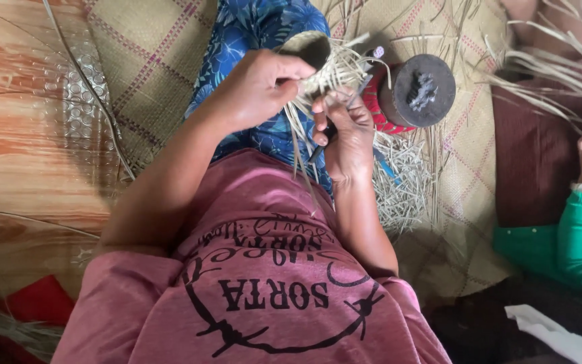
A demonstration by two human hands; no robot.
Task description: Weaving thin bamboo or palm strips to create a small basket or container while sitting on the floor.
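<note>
My left hand [254, 87] grips a small half-woven basket of pale straw [318, 61], its round opening facing up, with loose strips hanging from its rim. My right hand [345, 131] is closed around a thin dark tool beside the basket, with its fingers among the loose strips. Both hands work above my lap, which is covered by blue flowered cloth [257, 27]. I wear a pink shirt [264, 269].
A round dark-topped tin with a red side [415, 91] stands on the woven mat [149, 61] just right of my hands. Cut straw pieces [405, 182] litter the mat. At the right, another person in a green sleeve [577, 236] handles long straw strips [560, 61].
</note>
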